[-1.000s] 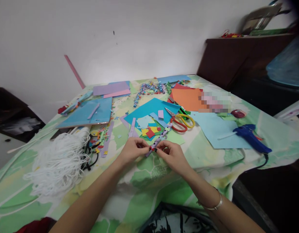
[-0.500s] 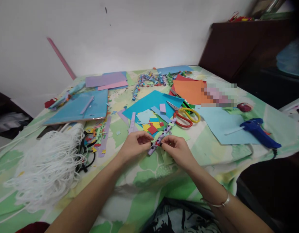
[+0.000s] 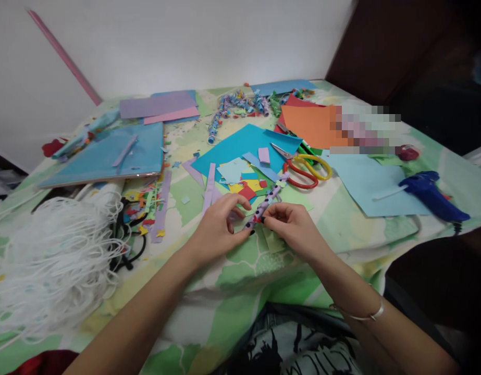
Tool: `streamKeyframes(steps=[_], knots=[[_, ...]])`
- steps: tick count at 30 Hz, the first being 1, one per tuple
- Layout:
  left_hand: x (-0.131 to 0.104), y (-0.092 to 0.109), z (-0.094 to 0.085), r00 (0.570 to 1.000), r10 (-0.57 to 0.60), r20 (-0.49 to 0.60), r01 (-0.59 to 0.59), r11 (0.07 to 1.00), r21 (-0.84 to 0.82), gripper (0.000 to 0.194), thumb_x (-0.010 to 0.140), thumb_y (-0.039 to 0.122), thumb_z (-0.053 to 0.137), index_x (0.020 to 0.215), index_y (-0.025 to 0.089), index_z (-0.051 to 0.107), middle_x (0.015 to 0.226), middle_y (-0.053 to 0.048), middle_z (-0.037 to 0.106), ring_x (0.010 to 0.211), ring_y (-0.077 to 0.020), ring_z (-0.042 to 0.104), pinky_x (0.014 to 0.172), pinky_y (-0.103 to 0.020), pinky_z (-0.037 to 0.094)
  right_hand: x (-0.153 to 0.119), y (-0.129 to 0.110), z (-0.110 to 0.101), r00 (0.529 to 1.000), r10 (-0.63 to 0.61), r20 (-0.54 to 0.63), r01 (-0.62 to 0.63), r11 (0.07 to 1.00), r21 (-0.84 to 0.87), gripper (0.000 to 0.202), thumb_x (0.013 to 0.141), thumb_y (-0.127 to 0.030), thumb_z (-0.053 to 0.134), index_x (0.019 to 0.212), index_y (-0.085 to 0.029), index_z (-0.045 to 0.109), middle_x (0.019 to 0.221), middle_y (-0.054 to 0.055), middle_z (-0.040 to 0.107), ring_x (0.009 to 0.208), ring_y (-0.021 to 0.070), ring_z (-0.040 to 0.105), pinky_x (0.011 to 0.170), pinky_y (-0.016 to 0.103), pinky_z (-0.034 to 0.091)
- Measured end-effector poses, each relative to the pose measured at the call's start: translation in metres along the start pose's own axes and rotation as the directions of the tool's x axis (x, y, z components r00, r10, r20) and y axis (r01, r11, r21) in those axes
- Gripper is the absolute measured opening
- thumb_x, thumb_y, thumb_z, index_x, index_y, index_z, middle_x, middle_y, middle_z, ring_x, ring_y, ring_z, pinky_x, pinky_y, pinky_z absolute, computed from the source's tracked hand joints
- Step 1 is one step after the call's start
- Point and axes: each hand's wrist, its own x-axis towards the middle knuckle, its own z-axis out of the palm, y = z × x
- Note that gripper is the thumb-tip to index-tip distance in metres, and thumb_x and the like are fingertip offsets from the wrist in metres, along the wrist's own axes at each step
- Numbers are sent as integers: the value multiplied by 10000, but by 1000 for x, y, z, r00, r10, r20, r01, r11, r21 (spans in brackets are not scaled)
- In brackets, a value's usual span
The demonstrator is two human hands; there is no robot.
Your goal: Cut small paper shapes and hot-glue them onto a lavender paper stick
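Observation:
A slim lilac paper roll (image 3: 269,199) with dark dots slants up and to the right at the table's front, pale green bits near its far end. By its lower end my left hand (image 3: 220,221) is open, fingers curved apart, its thumb touching or nearly touching the roll. On the other side, the fingertips of my right hand (image 3: 293,226) are pinched at a small red piece (image 3: 257,219) against the roll. Just beyond lie coloured paper scraps (image 3: 246,194) on a blue sheet (image 3: 234,148). Scissors (image 3: 303,174) with red and yellow handles rest to the right.
At the right a blue glue gun (image 3: 433,195) lies on a light blue sheet (image 3: 365,182). A tangle of white cord (image 3: 56,265) fills the left front, below a blue board (image 3: 107,156). Orange paper (image 3: 310,125) and several decorated rolls (image 3: 232,107) are farther back.
My left index finger has lifted away from the roll, opening a gap to the thumb. The right hand stays pinched at the red piece. The view has tilted downward.

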Motion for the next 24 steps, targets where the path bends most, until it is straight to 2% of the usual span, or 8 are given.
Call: streamKeyframes(steps=[7, 13, 17, 24], knots=[[-2, -5, 1, 984, 171, 49, -174, 981, 81, 219, 753, 92, 583, 945, 198, 583, 1149, -69, 523, 831, -112, 580, 555, -167, 497, 0, 2, 0, 999, -29, -20, 27, 996, -81, 102, 700, -233, 561, 651, -149, 592, 623, 1, 551, 573, 102, 458, 523, 237, 343], [-3, -8, 1, 966, 257, 24, -257, 949, 183, 193, 760, 92, 599, 923, 191, 628, 1165, -67, 528, 661, -53, 569, 623, -201, 520, 0, 2, 1, 999, -39, -36, 34, 993, -116, 97, 703, -222, 559, 642, -153, 587, 617, -1, 556, 574, 104, 470, 524, 235, 348], [-4, -11, 1, 956, 292, 22, -290, 934, 209, 169, 773, 109, 598, 916, 188, 640, 1172, -79, 536, 631, -51, 563, 635, -227, 527, 1, 2, 1, 998, -45, -40, 40, 991, -124, 95, 709, -221, 560, 643, -156, 582, 621, 3, 564, 580, 107, 483, 536, 240, 359], [-4, -12, 1, 951, 308, 17, -304, 929, 210, 129, 778, 116, 596, 870, 179, 661, 1148, -89, 561, 700, -80, 586, 657, -236, 530, 1, 3, 2, 998, -56, -40, 51, 989, -135, 88, 714, -217, 556, 650, -160, 577, 629, 2, 569, 580, 107, 488, 536, 241, 367]])
